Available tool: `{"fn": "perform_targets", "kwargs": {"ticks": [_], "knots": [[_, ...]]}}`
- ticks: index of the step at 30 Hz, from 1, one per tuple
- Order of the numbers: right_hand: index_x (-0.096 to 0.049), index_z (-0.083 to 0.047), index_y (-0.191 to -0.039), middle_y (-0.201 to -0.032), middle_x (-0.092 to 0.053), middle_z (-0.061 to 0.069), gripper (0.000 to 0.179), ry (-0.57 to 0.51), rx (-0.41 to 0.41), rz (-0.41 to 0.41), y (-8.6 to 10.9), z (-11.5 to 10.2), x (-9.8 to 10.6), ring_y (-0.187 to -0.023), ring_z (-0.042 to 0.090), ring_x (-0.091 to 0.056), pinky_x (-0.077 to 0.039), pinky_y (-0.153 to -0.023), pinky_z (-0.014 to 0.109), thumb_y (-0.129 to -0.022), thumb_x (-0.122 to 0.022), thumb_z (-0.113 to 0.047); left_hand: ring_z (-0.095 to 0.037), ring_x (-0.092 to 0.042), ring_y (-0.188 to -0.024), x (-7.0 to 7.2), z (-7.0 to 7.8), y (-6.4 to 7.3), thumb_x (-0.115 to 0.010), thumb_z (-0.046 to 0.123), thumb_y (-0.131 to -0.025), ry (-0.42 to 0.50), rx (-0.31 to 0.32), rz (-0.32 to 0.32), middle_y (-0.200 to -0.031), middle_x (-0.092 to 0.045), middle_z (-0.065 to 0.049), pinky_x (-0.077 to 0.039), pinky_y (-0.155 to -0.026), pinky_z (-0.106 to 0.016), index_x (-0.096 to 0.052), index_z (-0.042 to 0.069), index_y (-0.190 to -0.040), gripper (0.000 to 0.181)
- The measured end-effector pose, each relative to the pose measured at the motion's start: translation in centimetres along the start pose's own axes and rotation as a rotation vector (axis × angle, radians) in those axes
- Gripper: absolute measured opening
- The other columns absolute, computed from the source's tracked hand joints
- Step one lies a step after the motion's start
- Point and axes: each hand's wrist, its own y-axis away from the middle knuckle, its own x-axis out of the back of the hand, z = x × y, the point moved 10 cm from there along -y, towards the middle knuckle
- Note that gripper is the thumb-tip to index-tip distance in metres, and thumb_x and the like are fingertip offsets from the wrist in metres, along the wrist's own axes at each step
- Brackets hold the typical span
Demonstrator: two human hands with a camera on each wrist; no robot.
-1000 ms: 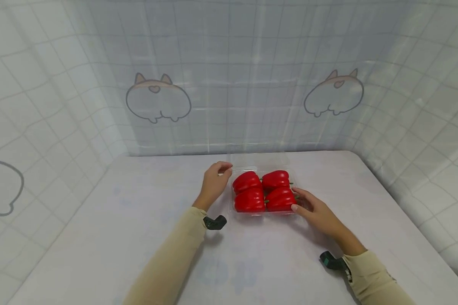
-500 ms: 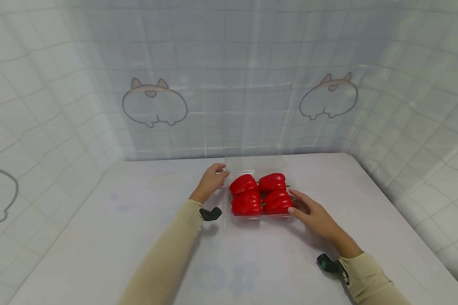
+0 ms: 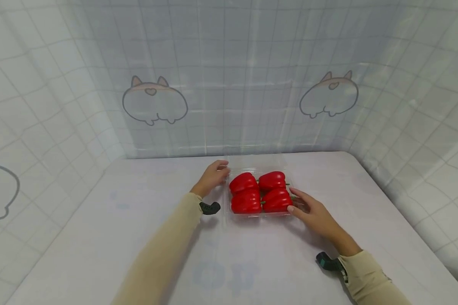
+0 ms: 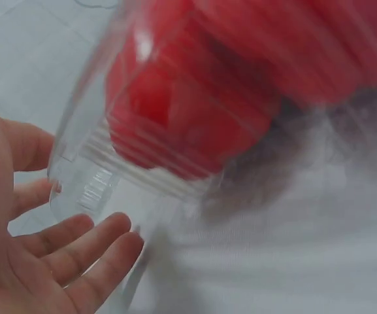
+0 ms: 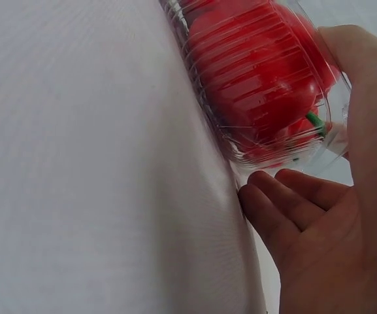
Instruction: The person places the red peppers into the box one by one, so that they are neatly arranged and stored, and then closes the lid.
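Note:
A clear plastic clamshell box (image 3: 245, 216) stands on the table, its transparent lid (image 3: 257, 161) folded open toward the back. Several red bell peppers (image 3: 246, 201) with green stems lie in it side by side. At the box's back left corner, my left hand (image 3: 211, 177) pinches the plastic edge between thumb and index finger. In the left wrist view its other fingers (image 4: 103, 252) extend loosely below. My right hand (image 3: 316, 215) holds the box's right side, thumb at the front corner and index finger farther back. The right wrist view shows its remaining fingers (image 5: 286, 199) low beside the box wall.
A pale cloth covers the table (image 3: 229, 258). Behind it hangs a grid-patterned curtain (image 3: 244, 106) with cartoon animal drawings, and similar curtains close both sides. A dark wrist device sits on each sleeve.
The whole scene has shifted slightly left in the head view. My left hand has shifted slightly about the back left corner; the right hand keeps its place at the box, and the peppers stay put.

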Motion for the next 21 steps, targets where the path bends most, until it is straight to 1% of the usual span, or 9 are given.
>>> {"fn": "perform_targets", "kwargs": {"ticks": [5, 8, 10, 13, 17, 21], "knots": [[-0.036, -0.017, -0.156, -0.147, -0.051, 0.013, 0.077, 0.006, -0.023, -0.02, 0.0, 0.4, -0.2, -0.125, 0.033, -0.056, -0.049, -0.099, 0.052, -0.092, -0.07, -0.044, -0.03, -0.056, -0.124, 0.0, 0.1, -0.5, -0.054, 0.027, -0.103, -0.04, 0.006, -0.056, -0.146, -0.05, -0.015, -0.052, -0.097, -0.043, -0.04, 0.007, -0.151, 0.054], [-0.035, -0.019, -0.156, -0.148, -0.049, 0.011, 0.081, 0.007, -0.034, -0.028, -0.1, 0.6, -0.2, -0.126, 0.031, -0.055, -0.049, -0.099, 0.052, -0.09, -0.073, -0.045, -0.031, -0.056, -0.124, 0.2, 0.1, -0.6, -0.053, 0.027, -0.103, -0.022, 0.014, -0.074, -0.145, -0.051, -0.015, -0.051, -0.098, -0.044, -0.041, 0.008, -0.151, 0.053], [-0.036, -0.019, -0.156, -0.149, -0.049, 0.011, 0.081, 0.013, -0.03, -0.027, -0.1, 0.6, -0.1, -0.126, 0.031, -0.055, -0.049, -0.099, 0.052, -0.089, -0.074, -0.045, -0.031, -0.057, -0.123, 0.3, 0.0, -0.8, -0.053, 0.026, -0.104, 0.008, 0.017, -0.08, -0.143, -0.052, -0.014, -0.051, -0.099, -0.044, -0.042, 0.009, -0.15, 0.051], [-0.036, -0.018, -0.156, -0.15, -0.047, 0.012, 0.08, -0.002, -0.028, -0.033, 0.0, 0.6, -0.2, -0.126, 0.032, -0.054, -0.049, -0.099, 0.053, -0.09, -0.074, -0.043, -0.03, -0.059, -0.12, 0.3, -0.4, -1.0, -0.053, 0.027, -0.105, 0.041, 0.026, -0.077, -0.141, -0.054, -0.014, -0.05, -0.1, -0.044, -0.043, 0.009, -0.15, 0.05], [-0.036, -0.019, -0.156, -0.151, -0.046, 0.012, 0.079, -0.022, -0.036, -0.044, 0.0, 0.8, -0.4, -0.128, 0.032, -0.053, -0.049, -0.1, 0.052, -0.09, -0.074, -0.043, -0.028, -0.063, -0.113, 0.3, -1.0, -1.1, -0.052, 0.025, -0.105, 0.073, 0.035, -0.057, -0.136, -0.057, -0.015, -0.051, -0.1, -0.042, -0.044, 0.008, -0.149, 0.048], [-0.036, -0.02, -0.156, -0.151, -0.046, 0.012, 0.079, -0.023, -0.038, -0.042, 0.0, 0.7, -0.4, -0.128, 0.032, -0.054, -0.049, -0.1, 0.052, -0.09, -0.074, -0.042, -0.028, -0.065, -0.11, 0.2, -1.0, -1.1, -0.052, 0.018, -0.103, 0.131, 0.013, -0.028, -0.133, -0.058, -0.02, -0.051, -0.099, -0.041, -0.046, 0.001, -0.145, 0.045]]}}
